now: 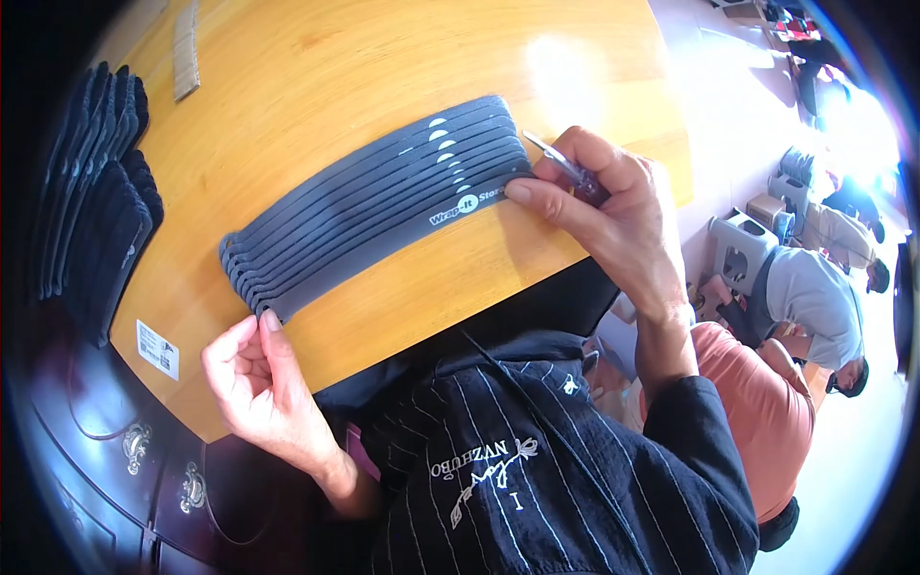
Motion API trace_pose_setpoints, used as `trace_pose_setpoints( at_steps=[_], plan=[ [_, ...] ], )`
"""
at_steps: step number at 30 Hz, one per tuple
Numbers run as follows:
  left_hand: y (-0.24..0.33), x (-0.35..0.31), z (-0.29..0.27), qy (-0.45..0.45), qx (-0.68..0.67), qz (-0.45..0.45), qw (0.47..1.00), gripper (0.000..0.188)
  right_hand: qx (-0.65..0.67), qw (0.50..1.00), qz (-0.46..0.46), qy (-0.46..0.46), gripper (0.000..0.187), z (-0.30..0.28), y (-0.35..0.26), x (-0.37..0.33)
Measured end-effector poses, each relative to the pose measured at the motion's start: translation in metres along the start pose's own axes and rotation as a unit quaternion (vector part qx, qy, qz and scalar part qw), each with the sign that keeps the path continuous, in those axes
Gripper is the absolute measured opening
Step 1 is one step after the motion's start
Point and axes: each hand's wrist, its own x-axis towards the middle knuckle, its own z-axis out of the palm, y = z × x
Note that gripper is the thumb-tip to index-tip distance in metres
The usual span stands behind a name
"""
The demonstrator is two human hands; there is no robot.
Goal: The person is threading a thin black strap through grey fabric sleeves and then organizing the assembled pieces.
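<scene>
On the yellow wooden tabletop (374, 57), overlapping dark-grey fabric straps (369, 182) lie between the left hand (273, 393), pinching one corner, and the right hand (621, 206), gripping a purple-handled metal tool (569, 167); apparent step: alignment, next requiring even edges.

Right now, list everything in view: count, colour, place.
Table: one, yellow, centre
Straps: about ten, dark grey, table
Strap bundles: two, black, far left
Strip: one, tan, upper left
Label: one, white, table corner
Cabinet: one, dark, lower left
Handles: two, silver, cabinet
Stools: at least two, grey, right
Co-workers: several, pink and pale tops, right
Tool: one, purple-silver, beside straps
Striped top: one, black, bottom centre
Left hand: one, bare, touching straps
Right hand: one, bare, holding tool
</scene>
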Motion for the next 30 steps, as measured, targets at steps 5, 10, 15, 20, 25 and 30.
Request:
trace_pose_setpoints(
  at_steps=[5, 10, 15, 20, 25, 30],
  plan=[
    [0.002, 0.000, -0.001, 0.003, 0.005, -0.015, 1.000, 0.014, -0.010, 1.000, 0.007, -0.001, 0.024, 0.000, -0.003, 0.001],
    [0.003, 0.002, 0.000, -0.001, 0.024, -0.019, 1.000, 0.015, -0.038, 0.999, 0.014, -0.006, 0.025, -0.002, -0.007, 0.004],
    [0.002, 0.003, -0.006, -0.003, 0.022, -0.042, 0.999, 0.016, -0.066, 0.998, 0.016, -0.012, 0.028, 0.001, -0.008, 0.009],
    [0.016, 0.011, -0.009, -0.034, -0.005, -0.116, 0.993, 0.016, -0.059, 0.996, 0.031, -0.054, 0.030, -0.010, -0.010, 0.020],
    [0.035, 0.032, -0.019, -0.162, -0.040, -0.265, 0.950, 0.021, -0.086, 0.992, 0.048, -0.082, 0.027, -0.018, -0.006, 0.022],
    [0.027, 0.032, -0.024, -0.175, -0.048, -0.249, 0.952, 0.022, -0.074, 0.992, 0.047, -0.086, 0.029, -0.011, 0.002, 0.024]
  ],
)
